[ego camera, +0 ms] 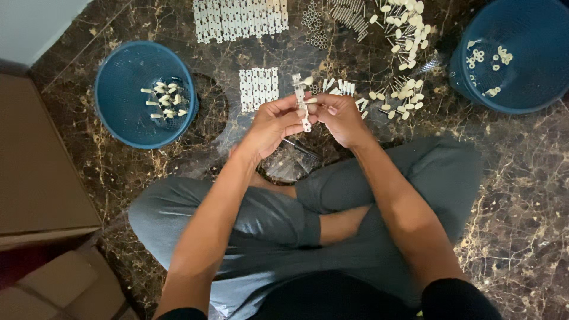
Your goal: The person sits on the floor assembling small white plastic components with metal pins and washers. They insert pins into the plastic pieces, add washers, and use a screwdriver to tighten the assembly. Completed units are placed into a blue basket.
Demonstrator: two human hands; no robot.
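I sit cross-legged on a dark marble floor. My left hand grips a narrow white perforated strip held upright between both hands. My right hand pinches a small cream round-headed peg against the strip's side. Another peg head sticks out near the strip's top. The strip's lower part is hidden by my fingers.
A blue basket at left holds several cream pegs. Another blue basket at right holds small white rings. White strips, loose pegs, metal rings and pins lie on the floor ahead. Cardboard boxes stand at left.
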